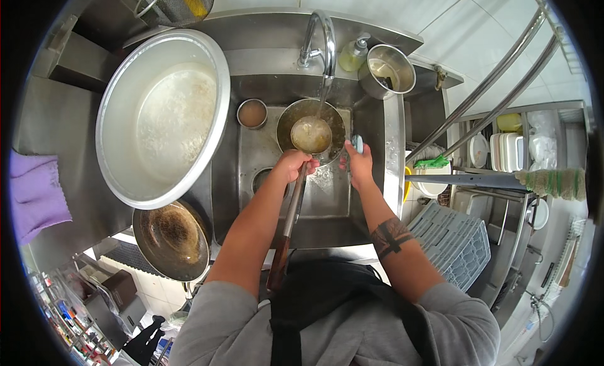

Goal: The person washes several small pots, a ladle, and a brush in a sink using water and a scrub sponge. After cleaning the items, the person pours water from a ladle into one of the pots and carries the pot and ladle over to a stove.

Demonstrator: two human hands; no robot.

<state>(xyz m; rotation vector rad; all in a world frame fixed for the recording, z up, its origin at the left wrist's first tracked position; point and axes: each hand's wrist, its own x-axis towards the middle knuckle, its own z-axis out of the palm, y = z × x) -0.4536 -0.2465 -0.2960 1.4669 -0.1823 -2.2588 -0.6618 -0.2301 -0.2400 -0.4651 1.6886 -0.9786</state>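
My left hand [295,165] grips the long handle of a metal ladle [311,135], whose wooden end [278,264] points back towards my apron. The ladle's bowl holds cloudy water and sits within a round metal pan [285,123] in the sink [325,201]. Water runs from the curved chrome tap [326,45] into the pan. Beside the pan's right rim, my right hand [361,165] is closed around a small light-blue object [357,143], perhaps a scrubber; my fingers hide most of it.
A metal cup [252,113] of brownish liquid stands left of the pan. The large white tub [219,83] and a browned frying pan [170,238] are further left. A soap dispenser [353,55] and steel pot [409,66] stand behind. A broom [472,179] and grey crate [453,243] are at right.
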